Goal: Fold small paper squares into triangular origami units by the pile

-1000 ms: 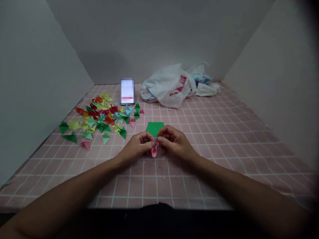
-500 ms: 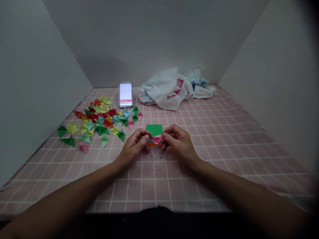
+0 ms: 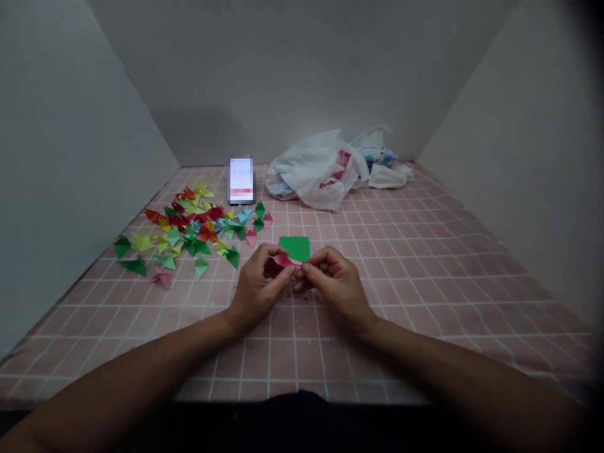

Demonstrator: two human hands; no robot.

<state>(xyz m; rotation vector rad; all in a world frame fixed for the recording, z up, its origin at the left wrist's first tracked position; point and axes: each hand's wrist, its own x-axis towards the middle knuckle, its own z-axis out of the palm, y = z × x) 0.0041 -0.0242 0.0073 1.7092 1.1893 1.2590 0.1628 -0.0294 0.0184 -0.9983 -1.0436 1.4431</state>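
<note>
Has open room on the counter (image 3: 425, 277) out to the right wall (image 3: 528, 170) and near edge (image 3: 391, 397). Pinches pink paper (image 3: 282, 260) in the fingers of left hand (image 3: 257, 281) and right hand (image 3: 337, 283), mid-counter, at the near side of green paper (image 3: 295, 248), with the exact fold seemingly hidden. Faces folded papers (image 3: 206, 231) on the left, a phone (image 3: 241, 179) and white bag (image 3: 311, 170) blocking the far side.

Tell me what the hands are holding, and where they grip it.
A pink paper piece: the right hand pinches its right end; the left hand holds it farther left, the exact spot partly hidden.
</note>
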